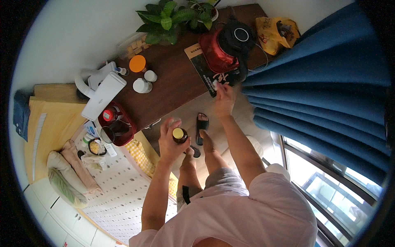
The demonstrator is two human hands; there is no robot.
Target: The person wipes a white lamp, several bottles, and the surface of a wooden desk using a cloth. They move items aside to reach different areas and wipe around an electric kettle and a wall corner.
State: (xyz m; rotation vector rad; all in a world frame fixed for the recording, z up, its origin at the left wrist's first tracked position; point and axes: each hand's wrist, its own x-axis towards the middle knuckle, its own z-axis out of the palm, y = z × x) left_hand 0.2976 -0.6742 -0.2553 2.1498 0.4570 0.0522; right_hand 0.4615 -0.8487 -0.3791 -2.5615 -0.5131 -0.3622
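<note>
My left hand (166, 146) grips a small brown bottle (184, 136) with a yellow cap (178, 133), held over the floor just off the table's front edge. Farther out on the right, my right hand (225, 100) is raised near the electric kettle. Between its fingertips is a small white thing (215, 83), too blurred to name. Beneath that hand, a dark book or magazine (200, 66) bearing writing lies partly under the red and black kettle (220, 52).
On the brown table (172, 80) stand an orange-lidded jar (137, 63), two white bottles (142, 85), a white desk lamp (105, 95), potted plants (166, 23) and a yellow bag (274, 34). A red basket (125, 140) holds a red-capped jar. Bed (120, 185) left; blue curtain (318, 92) right.
</note>
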